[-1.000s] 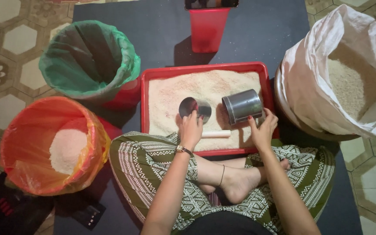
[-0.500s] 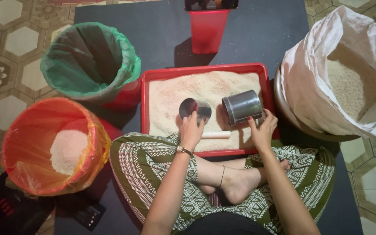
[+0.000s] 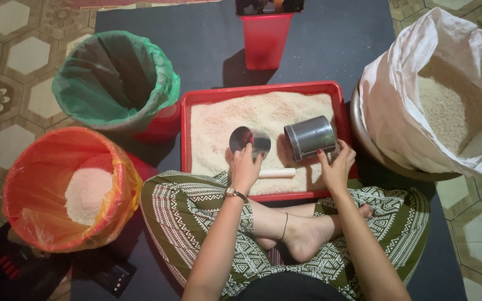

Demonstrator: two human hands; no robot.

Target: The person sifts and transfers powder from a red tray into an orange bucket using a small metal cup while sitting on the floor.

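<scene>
Nearest the camera sits the person, cross-legged in green patterned trousers [image 3: 196, 223], one bare foot [image 3: 302, 237] tucked just short of the red tray [image 3: 185, 134]. Both forearms reach forward over the tray's near rim.

The left hand [image 3: 245, 170], a watch [image 3: 233, 193] on its wrist, has fingers curled around a small round metal scoop [image 3: 249, 139], holding it over the near middle of the tray with its open bowl turned up toward the camera. The right hand [image 3: 337, 167] is at the tray's near right corner, fingers wrapped around the lower side of a metal can [image 3: 309, 137], which lies tilted on its side, open mouth facing left toward the scoop. Scoop and can sit close together but apart. Between the two hands, on the grain by the tray's near rim, lies a short white stick [image 3: 277, 173].

The tray itself is filled with pale rice [image 3: 252, 114], spread edge to edge.

Left of the tray and nearer the person, an orange-lined bucket [image 3: 34, 167] holds a small heap of rice at its bottom. Further along, touching the tray's far left corner, stands a green-lined bucket [image 3: 85, 95]. Right of the tray, a big white sack [image 3: 397, 100] stands open, with rice inside. Beyond the tray's far rim stands a red container [image 3: 266, 39], on the dark mat [image 3: 341, 44].
</scene>
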